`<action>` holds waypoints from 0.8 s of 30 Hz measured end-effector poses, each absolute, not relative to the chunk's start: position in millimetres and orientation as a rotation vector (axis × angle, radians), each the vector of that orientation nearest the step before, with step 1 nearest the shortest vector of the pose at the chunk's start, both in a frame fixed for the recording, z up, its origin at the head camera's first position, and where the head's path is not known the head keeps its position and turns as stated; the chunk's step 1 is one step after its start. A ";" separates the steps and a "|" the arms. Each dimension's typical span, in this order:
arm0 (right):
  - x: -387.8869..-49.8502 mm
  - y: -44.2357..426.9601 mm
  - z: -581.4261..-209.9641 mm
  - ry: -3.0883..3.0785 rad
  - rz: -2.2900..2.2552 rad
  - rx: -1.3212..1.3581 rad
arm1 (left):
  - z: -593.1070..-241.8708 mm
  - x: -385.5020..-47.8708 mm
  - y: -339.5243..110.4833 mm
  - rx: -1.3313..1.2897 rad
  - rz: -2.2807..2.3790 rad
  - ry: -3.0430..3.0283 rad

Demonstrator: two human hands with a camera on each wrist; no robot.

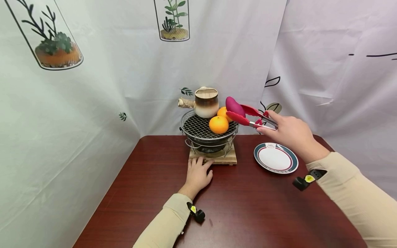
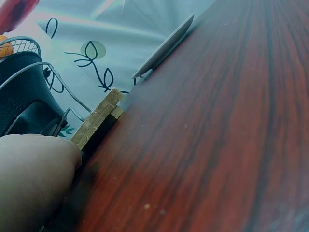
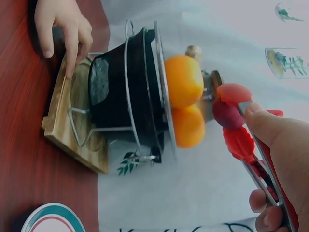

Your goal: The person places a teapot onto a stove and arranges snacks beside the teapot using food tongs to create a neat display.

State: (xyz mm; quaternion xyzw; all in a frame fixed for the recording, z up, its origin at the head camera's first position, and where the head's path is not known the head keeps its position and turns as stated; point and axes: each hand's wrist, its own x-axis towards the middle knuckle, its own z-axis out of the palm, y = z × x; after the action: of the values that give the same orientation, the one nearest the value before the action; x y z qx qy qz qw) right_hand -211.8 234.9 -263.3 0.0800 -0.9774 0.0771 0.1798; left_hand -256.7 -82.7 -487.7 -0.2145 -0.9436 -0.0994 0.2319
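My right hand [image 1: 293,136] grips red-tipped metal tongs [image 1: 252,119]. Between the tongs' red tips hangs a smooth purple sweet potato [image 1: 234,106], above the right side of the round grill [image 1: 198,125]. Two oranges [image 1: 219,124] sit together on the grill mesh just below it, one partly behind the other. In the right wrist view the tongs' red tips [image 3: 240,143] lie on either side of the sweet potato [image 3: 228,113]. My left hand [image 1: 198,174] rests with spread fingers at the front edge of the wooden board [image 1: 223,160] under the grill.
A small pot [image 1: 206,103] with a wooden lid and a wrapped side handle stands at the back of the grill. To the right on the dark red table [image 1: 245,206] lies a white plate [image 1: 276,158] with a blue-green rim. Patterned cloth hangs behind.
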 end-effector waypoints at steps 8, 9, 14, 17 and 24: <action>-209.0 217.6 -255.7 -2.756 0.232 0.261 | -487.0 -256.5 -82.8 -0.592 -0.276 -2.598; -208.9 215.4 -255.1 -2.756 0.232 0.272 | -486.8 -256.4 -82.8 -0.593 -0.278 -2.600; -210.2 204.3 -253.3 -2.742 0.232 0.329 | -487.4 -256.6 -83.0 -0.589 -0.278 -2.607; -210.7 197.4 -252.6 -2.736 0.233 0.359 | -487.5 -256.7 -82.8 -0.587 -0.278 -2.606; -214.2 180.5 -254.9 -2.747 0.218 0.405 | -487.4 -256.7 -83.0 -0.585 -0.272 -2.619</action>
State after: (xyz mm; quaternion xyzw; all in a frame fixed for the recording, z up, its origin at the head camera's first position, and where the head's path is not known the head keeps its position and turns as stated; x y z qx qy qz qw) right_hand -214.2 180.5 -254.9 0.1432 -0.9707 0.0771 0.1771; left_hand -256.7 -83.0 -487.4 -0.2115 -0.9471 -0.0984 0.2203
